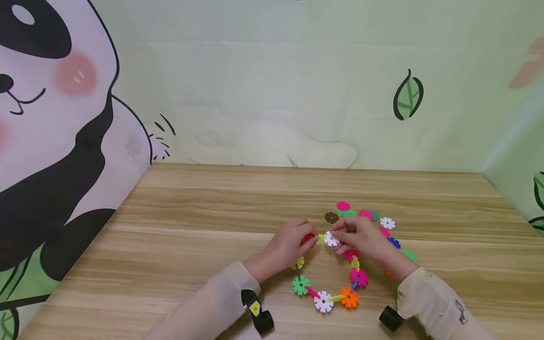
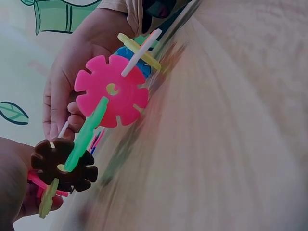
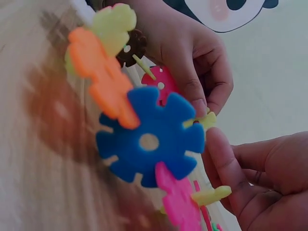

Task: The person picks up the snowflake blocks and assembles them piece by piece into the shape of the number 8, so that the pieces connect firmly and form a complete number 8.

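While the chain of slotted discs [image 1: 349,298] curves on the bench [image 1: 204,208], the left hand [image 1: 284,243] has its grip on a reddish disc [image 1: 308,239] and the right hand [image 1: 366,237] pinches a white disc [image 1: 330,239]; more coloured discs [image 1: 387,223] lie beyond, toward the painted wall [image 1: 263,85].

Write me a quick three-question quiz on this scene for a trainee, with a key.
1. Which hand pinches a white disc?
2. True or false: in the head view, the nearest orange disc lies to the left of the nearest green disc.
3. Fill in: the animal painted large at the left of the wall is a ____.

Key:
1. The right hand.
2. False; it lies to the right.
3. Panda.
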`<action>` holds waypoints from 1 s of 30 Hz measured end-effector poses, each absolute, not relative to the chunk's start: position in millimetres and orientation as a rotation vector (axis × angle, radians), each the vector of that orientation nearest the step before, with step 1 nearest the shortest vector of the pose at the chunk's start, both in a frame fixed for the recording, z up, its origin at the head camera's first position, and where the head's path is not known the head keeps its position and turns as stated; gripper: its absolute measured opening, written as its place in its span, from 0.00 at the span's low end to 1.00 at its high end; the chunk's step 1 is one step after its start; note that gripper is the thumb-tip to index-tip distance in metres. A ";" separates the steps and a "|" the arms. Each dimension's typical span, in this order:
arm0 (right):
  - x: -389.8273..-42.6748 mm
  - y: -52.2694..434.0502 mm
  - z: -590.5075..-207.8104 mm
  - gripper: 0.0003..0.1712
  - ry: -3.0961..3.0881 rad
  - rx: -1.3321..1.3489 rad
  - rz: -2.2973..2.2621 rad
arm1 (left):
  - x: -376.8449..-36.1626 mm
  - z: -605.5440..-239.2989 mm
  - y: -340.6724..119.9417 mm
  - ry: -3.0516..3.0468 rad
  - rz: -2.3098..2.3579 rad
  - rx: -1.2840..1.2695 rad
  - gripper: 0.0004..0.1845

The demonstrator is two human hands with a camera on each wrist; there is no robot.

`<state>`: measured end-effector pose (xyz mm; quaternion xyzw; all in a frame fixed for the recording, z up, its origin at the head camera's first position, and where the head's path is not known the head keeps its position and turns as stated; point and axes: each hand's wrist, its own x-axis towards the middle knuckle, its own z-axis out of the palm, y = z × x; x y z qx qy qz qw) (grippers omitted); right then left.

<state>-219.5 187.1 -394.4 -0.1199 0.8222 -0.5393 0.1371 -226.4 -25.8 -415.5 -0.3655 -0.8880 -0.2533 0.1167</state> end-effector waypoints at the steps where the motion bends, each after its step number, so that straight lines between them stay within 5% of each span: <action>1: -219.4 186.8 -394.4 0.14 2.376 -0.343 -1.562 | -225.9 -415.1 -25.8 -2.591 -0.744 -1.075 0.05; 30: -216.1 176.4 -399.5 0.20 2.264 -0.272 -1.774 | -235.4 -413.8 -27.0 -2.747 -1.091 -0.976 0.09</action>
